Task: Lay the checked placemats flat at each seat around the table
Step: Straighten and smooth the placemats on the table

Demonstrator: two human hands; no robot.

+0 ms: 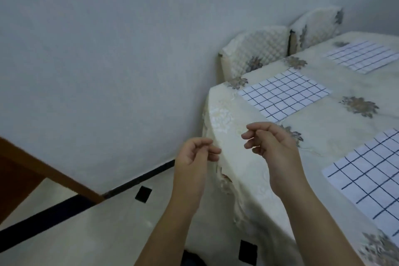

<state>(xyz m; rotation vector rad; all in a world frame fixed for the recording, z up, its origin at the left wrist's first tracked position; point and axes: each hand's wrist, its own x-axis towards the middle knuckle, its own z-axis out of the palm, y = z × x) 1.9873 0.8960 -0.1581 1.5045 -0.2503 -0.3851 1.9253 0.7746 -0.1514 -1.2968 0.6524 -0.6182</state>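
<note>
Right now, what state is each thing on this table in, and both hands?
Near placemat: lying flat, partly out of frame.
Middle placemat: lying flat.
Far placemat: lying flat.
Left hand: fingers loosely curled, holding nothing.
Right hand: fingers loosely curled, holding nothing.
Tablecloth: draped over the edge.

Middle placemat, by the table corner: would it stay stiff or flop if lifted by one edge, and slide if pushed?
Probably floppy: the placemat lies thin, with slightly wavy grid lines. Likely light, since its edges show almost no thickness. A push may rumple it or the tablecloth rather than slide it cleanly.
</note>
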